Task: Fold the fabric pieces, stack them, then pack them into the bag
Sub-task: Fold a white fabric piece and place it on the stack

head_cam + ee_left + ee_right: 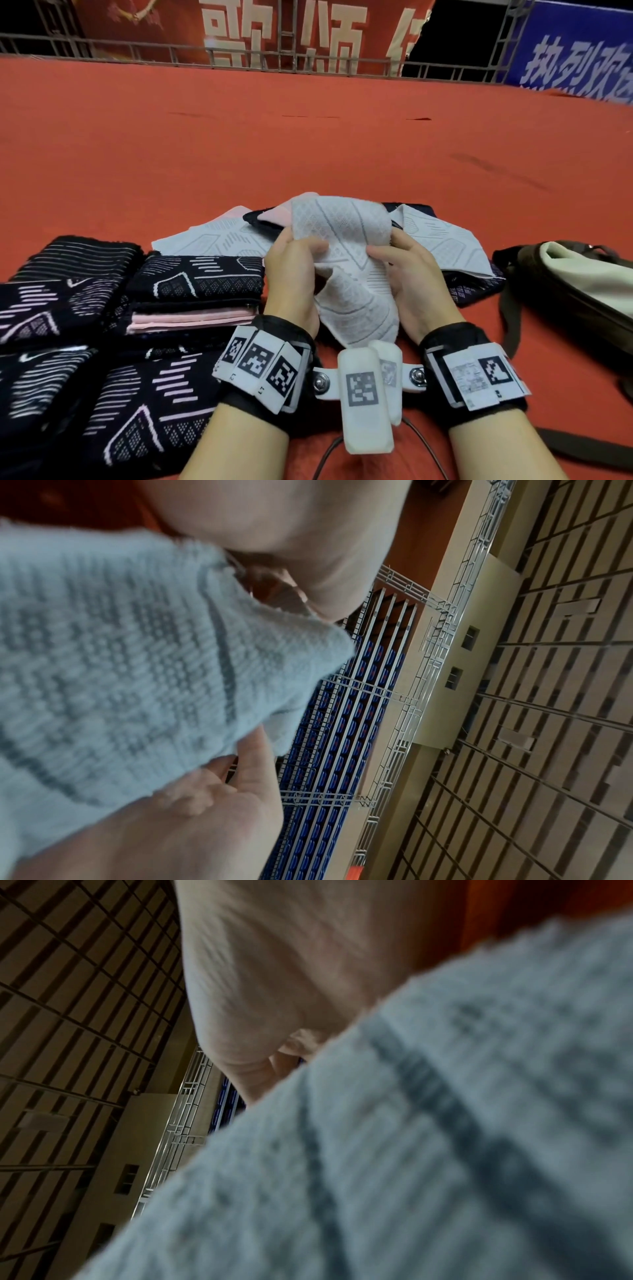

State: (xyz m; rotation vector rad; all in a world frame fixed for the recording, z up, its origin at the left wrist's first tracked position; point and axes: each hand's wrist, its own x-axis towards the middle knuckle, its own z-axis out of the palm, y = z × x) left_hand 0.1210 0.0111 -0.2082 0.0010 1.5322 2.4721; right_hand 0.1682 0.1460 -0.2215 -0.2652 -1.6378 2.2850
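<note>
Item in hand: one white patterned fabric piece [346, 260], lifted off the red surface [308, 144] and bunched between my left hand [291, 274] and my right hand [407, 274]. Both sets of fingers are curled onto it, thumbs pinching the near face, the rest hidden behind the cloth; the lower end hangs free below the fingers toward the wrist cameras. I judge the step as straightening the piece ahead of a fold. Beyond the fingers: a loose heap of unfolded pieces [445, 240], white and dark mixed. Left of the fingers: a folded stack [195, 291], dark on top with pink layers under it, and more dark folded pieces [61, 294] further left. Right of the fingers, apart: the bag [575, 284], mouth open, pale lining showing. Risks, as I judge them: edges are not visibly aligned, so a fold made now could come out skewed; the hanging end could drag across the heap and pull pieces loose; a thick, lopsided fold could tilt the stack or snag at the bag mouth.
</note>
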